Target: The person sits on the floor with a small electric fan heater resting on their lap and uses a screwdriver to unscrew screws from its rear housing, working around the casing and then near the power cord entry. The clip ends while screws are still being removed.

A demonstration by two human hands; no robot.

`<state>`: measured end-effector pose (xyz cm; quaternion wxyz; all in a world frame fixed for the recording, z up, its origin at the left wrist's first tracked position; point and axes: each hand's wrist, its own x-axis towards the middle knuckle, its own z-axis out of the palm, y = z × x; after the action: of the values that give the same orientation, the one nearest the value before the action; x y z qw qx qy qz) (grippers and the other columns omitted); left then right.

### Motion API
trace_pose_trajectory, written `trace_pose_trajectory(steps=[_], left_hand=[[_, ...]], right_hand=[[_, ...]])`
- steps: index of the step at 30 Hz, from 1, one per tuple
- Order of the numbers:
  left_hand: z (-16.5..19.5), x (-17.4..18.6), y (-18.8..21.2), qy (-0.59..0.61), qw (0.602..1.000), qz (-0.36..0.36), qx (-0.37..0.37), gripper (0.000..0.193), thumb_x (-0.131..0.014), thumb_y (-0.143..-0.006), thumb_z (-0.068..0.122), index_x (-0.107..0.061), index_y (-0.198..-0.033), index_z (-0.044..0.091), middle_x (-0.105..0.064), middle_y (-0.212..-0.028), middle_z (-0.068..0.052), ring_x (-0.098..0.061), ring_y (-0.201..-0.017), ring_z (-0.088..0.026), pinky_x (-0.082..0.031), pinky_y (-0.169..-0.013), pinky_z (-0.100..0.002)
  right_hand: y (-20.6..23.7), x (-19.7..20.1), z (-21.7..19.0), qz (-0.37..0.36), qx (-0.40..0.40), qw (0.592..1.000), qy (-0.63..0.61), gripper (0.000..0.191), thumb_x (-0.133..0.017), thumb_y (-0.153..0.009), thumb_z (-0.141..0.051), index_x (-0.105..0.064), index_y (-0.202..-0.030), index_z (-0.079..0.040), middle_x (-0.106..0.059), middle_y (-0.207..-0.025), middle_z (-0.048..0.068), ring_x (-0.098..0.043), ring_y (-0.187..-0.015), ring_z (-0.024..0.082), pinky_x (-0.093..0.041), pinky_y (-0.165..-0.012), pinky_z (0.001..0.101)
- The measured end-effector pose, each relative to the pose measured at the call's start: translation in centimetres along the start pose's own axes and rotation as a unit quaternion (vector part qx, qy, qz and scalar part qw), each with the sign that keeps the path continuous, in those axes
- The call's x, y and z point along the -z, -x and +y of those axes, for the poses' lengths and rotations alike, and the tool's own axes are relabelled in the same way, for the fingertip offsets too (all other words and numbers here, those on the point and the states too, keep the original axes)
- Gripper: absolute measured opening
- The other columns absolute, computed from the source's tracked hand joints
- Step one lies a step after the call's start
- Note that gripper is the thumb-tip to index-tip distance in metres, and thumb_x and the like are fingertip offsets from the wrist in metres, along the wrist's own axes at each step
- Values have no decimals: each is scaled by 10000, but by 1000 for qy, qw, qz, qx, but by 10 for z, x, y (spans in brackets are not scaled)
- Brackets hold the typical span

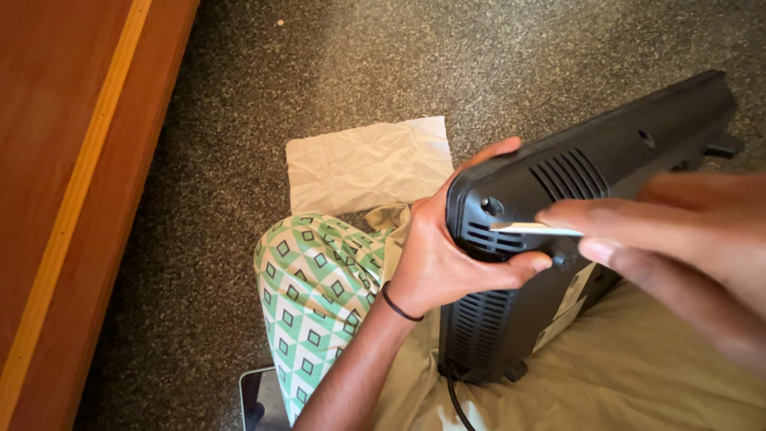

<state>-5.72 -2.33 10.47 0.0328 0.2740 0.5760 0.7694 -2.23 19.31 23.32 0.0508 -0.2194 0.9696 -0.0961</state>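
Your left hand (447, 255) clamps the near end of the black appliance (558, 199), whose length runs away up-right, while your right hand's (670, 239) fingers pinch a thin white stick (533, 230) pointing left at its vent slots.

Likely home, floor-level: speckled grey carpet (335, 72); wooden furniture edge (72, 160) left of it; person sat on carpet, patterned trousers (315, 279).

Speckled floor (335, 72) lies open beyond black casing (606, 152); wooden furniture (72, 160) blocks left.
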Motion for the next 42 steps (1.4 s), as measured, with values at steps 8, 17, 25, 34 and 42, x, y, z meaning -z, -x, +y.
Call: trace_pose_trajectory(steps=[8,17,25,34,42], left_hand=[[2,-3,1,-23,1000,0,-14,910,-942,-767,160,-484,-1535,-7,-710,-1315,-68,-680,-1164,-79,-565,-1091,-255],[2,-2,2,10,1000,1,-4,890,-934,-790,137,-482,-1540,-20,-706,-1334,-75,-672,-1188,-74,-566,-1107,-262],[2,-3,3,2,1000,8,1,883,-927,-779,148,-496,-1537,6,-725,-1304,-63,-692,-1151,-70,-581,-1083,-258],[3,-4,4,-14,1000,11,-1,919,-928,-739,152,-494,-1540,26,-726,-1285,-56,-684,-1149,-69,-570,-1085,-260],[2,-4,6,-8,1000,16,1,886,-918,-779,140,-486,-1543,13,-730,-1290,-60,-692,-1163,-72,-576,-1090,-262]], right_hand=[[9,-6,-19,-165,-294,941,-16,514,-526,-968,-360,-568,-1464,-488,-679,-670,-18,-700,-628,77,-605,-610,256],[6,-2,-40,-124,-301,939,-112,556,-714,-892,-490,-579,-1431,-522,-653,-691,-50,-695,-592,95,-550,-569,322],[-5,6,-73,-269,-336,898,90,572,-497,-931,-502,-420,-1497,-510,-738,-607,-102,-729,-576,44,-580,-542,232],[11,-8,-43,-150,-130,767,-611,275,-497,-1148,-356,-493,-1336,-155,-752,-664,-9,-752,-469,68,-564,-364,235],[16,-13,-21,-181,-329,790,-484,370,-540,-1017,-369,-578,-1363,-244,-662,-648,84,-607,-342,150,-510,-265,317]])
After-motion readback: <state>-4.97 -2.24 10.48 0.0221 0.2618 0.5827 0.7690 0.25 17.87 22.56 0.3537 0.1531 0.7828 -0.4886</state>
